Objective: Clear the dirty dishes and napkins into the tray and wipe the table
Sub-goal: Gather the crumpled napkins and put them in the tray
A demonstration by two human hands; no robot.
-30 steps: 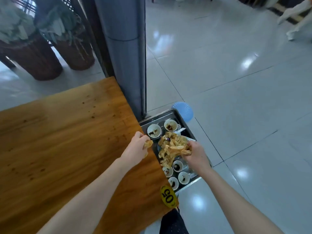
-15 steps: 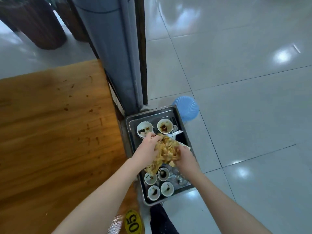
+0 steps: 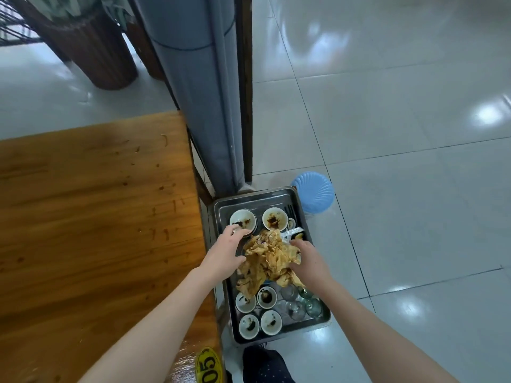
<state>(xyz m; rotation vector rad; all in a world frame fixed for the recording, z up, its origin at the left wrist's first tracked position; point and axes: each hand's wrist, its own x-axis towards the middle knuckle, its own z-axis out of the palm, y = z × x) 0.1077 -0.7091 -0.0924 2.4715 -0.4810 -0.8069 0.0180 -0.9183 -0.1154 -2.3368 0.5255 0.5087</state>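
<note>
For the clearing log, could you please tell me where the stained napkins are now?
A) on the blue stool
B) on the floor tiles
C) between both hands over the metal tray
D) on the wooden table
C: the stained napkins sit bunched between the left hand and right hand above the metal tray.

A left hand and right hand hold a wad of stained napkins above the middle of a metal tray, dirty bowls at both its ends.
</note>
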